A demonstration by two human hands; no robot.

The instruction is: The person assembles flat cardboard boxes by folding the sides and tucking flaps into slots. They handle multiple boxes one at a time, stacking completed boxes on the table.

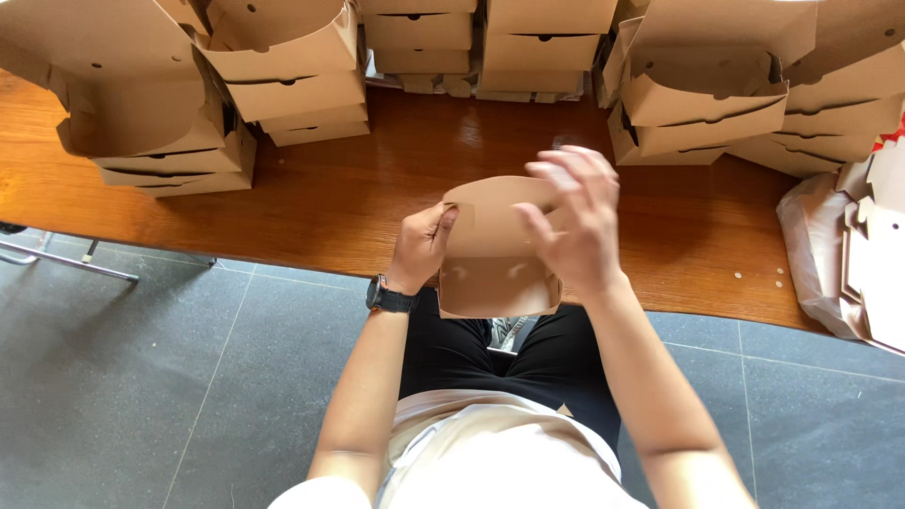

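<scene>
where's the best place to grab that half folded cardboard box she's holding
Grip the half-folded box by its two side walls, coming in from left and right as the left hand and right hand do; the open middle looks flimsy.

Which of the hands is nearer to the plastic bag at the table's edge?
Right. The right hand grips the box on the side toward the plastic bag; the left hand holds the far side.

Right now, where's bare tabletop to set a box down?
Bare wooden table runs mid-table between the left box stack and right box stack, ahead of the hands' box. Smaller strip at the left near edge. Back row and right end are crowded.
</scene>
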